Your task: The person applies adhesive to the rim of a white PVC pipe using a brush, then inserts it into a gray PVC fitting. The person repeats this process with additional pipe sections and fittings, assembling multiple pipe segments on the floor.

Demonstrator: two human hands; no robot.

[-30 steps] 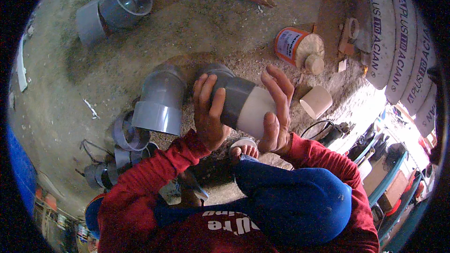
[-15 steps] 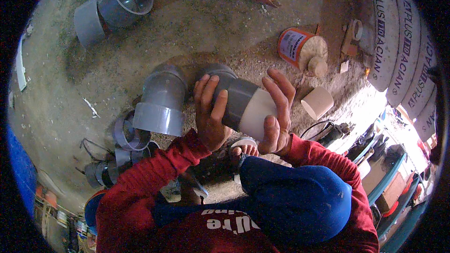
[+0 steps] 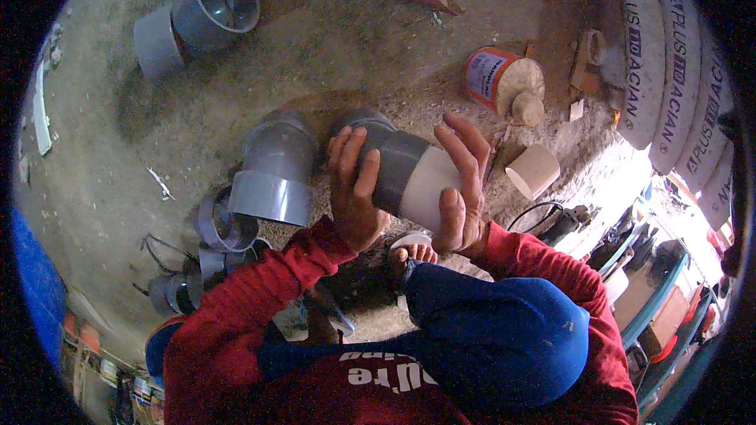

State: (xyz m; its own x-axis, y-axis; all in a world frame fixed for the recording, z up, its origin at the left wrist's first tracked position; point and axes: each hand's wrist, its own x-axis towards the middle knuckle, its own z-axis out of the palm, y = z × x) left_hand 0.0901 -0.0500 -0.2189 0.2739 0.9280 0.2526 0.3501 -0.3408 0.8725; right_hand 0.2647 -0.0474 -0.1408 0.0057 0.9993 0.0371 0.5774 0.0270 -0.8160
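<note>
A dark grey pipe elbow point(image 3: 403, 164) with a short white pipe piece point(image 3: 430, 189) set in its open end lies across my lap's front, held between both hands. My left hand point(image 3: 356, 189) wraps the elbow's left side, fingers curled over the top. At the other end, my right hand point(image 3: 466, 189) holds the white piece, thumb on its near side and fingers around its outer end. How deep the white piece sits inside is hidden. Close to my left hand, a second grey elbow point(image 3: 276, 165) stands on the floor with its lighter socket toward me.
Two grey couplings point(image 3: 214, 1) sit far left. More grey fittings point(image 3: 224, 220) lie near my left forearm. An orange-labelled can point(image 3: 490, 79) and a loose beige pipe piece point(image 3: 533, 171) are to the right. Wrapped white printed pipes point(image 3: 639, 63) line the right edge, above a power tool point(image 3: 563, 224).
The view has shifted slightly. Both hands keep their hold on the elbow and white piece, with the right fingers moved a little to the left.
</note>
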